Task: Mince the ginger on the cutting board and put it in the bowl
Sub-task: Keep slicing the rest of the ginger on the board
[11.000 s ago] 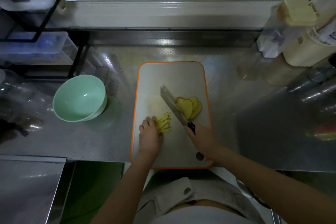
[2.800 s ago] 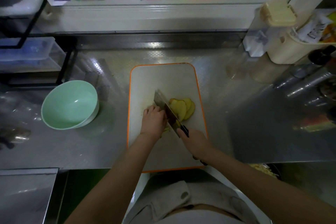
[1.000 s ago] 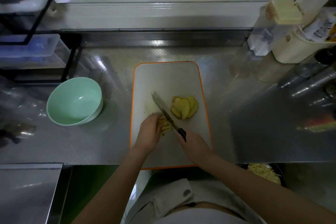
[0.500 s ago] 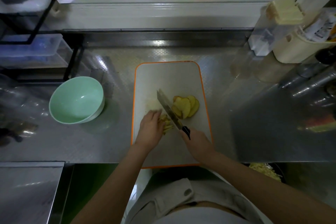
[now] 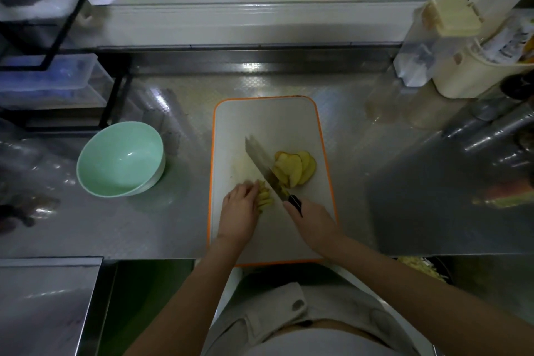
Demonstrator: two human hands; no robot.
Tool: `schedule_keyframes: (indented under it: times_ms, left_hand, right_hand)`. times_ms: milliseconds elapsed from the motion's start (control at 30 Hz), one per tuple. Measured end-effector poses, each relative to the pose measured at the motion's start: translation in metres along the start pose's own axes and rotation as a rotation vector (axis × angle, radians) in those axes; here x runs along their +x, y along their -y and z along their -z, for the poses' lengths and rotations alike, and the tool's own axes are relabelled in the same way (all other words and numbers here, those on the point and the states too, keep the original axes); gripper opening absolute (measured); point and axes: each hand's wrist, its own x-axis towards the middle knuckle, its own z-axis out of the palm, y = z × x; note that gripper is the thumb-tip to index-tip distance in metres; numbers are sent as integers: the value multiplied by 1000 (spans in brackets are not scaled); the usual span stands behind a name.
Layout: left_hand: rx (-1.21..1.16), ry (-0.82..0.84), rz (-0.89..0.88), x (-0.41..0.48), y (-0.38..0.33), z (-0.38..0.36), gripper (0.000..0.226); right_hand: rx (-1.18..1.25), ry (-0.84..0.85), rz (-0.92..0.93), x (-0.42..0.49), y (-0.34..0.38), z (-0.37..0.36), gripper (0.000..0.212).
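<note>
On the cutting board [image 5: 268, 118] the left hand [image 5: 239, 211] holds the ginger strips [image 5: 264, 196] with curled fingers; the right hand [image 5: 313, 221] grips the knife [image 5: 264, 166] beside them. The green bowl [image 5: 120, 159] stands apart, left.

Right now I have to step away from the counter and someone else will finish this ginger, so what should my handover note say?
The left hand holds the bunch of ginger strips down on the cutting board.
The right hand grips the knife, whose blade lies between the strips and the fanned ginger slices to its right.
Done: ginger sliced, and some slices cut into strips.
Left: cut the remaining slices into strips, mince everything, then move it to the green bowl, which stands left of the board with no ginger in it.
</note>
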Motion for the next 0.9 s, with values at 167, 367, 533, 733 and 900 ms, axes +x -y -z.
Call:
schedule_keyframes:
  times_ms: [167, 367, 533, 733, 900]
  left_hand:
    - [-121, -115, 73, 4, -1, 2, 40]
    - [-134, -106, 166, 3, -6, 0, 33]
    - [-168, -158, 169, 3, -9, 1, 24]
    - [-249, -168, 218, 5, -7, -1, 21]
    - [-272, -200, 251, 6, -10, 0, 16]
  right_hand:
    - [6, -1, -3, 0, 0, 2, 40]
    - [-2, 4, -70, 0, -1, -5, 37]
    - [-28, 35, -65, -4, -1, -3, 35]
    - [-70, 34, -43, -6, 1, 2, 37]
    - [-112, 37, -54, -5, 6, 5, 42]
